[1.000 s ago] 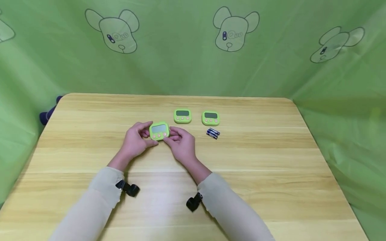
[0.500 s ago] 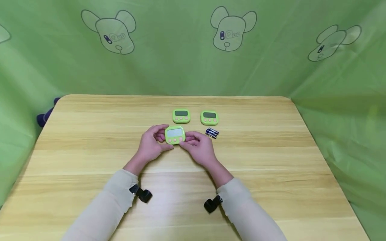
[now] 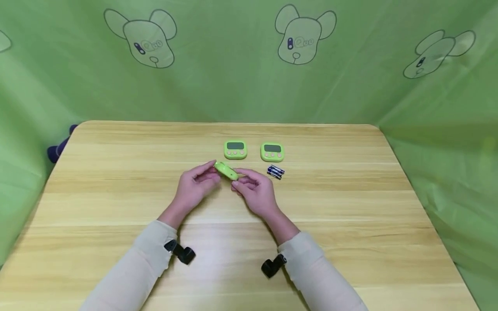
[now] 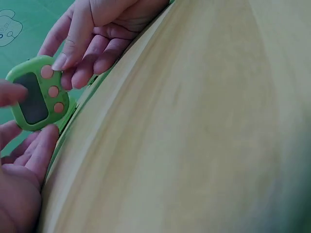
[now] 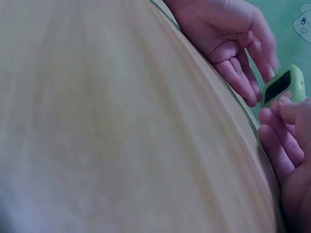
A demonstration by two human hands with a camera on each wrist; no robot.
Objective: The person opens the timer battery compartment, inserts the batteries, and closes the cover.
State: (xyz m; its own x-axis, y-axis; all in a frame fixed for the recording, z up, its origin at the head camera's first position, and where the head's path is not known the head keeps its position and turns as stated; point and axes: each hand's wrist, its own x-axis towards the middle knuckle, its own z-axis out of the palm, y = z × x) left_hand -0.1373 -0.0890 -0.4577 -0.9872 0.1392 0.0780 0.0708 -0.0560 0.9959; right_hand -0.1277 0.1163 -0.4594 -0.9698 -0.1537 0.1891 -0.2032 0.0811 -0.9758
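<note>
A green digital timer [image 3: 225, 171] with a grey screen and pink buttons is held up over the table, tilted with its edge toward the head camera. My right hand [image 3: 257, 192] pinches one end, its thumb on the face beside a button in the left wrist view. At the other end my left hand [image 3: 194, 185] has its fingers loosely extended, fingertips right at the timer's edge. Its thumb stands off the timer [image 5: 297, 86] in the right wrist view. Beyond the hands, two similar green timers, one left [image 3: 235, 150] and one right [image 3: 272, 152], lie face up.
Several dark blue batteries [image 3: 275, 171] lie side by side just in front of the right-hand timer. The wooden table [image 3: 350, 207] has a green printed curtain [image 3: 233, 90] behind it and at its sides. A purple object [image 3: 58, 149] shows beyond its left edge.
Both hands have moved to the right with the timer. It has then turned from face-up to edge-on, and the left thumb has come off it.
</note>
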